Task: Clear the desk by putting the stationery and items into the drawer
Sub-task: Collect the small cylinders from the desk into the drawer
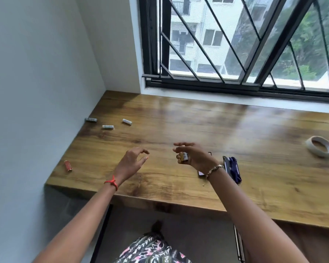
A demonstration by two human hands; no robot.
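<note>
My right hand (193,155) hovers over the middle of the wooden desk (198,120), its lower fingers curled around a small yellow and white item (184,156). My left hand (131,162) floats beside it with fingers apart and nothing in it. Three small white cylinders (108,127) lie at the desk's far left. A red cylinder (68,165) rests near the left front corner. A roll of white tape (319,148) sits at the right. A dark blue item (233,168) and a flat phone-like object (201,172) lie just behind my right wrist.
A white wall (36,92) borders the desk on the left. A barred window (235,44) runs along the back. Below the desk's front edge at the right, a metal handle (239,245) shows. My patterned clothing (152,249) fills the bottom centre.
</note>
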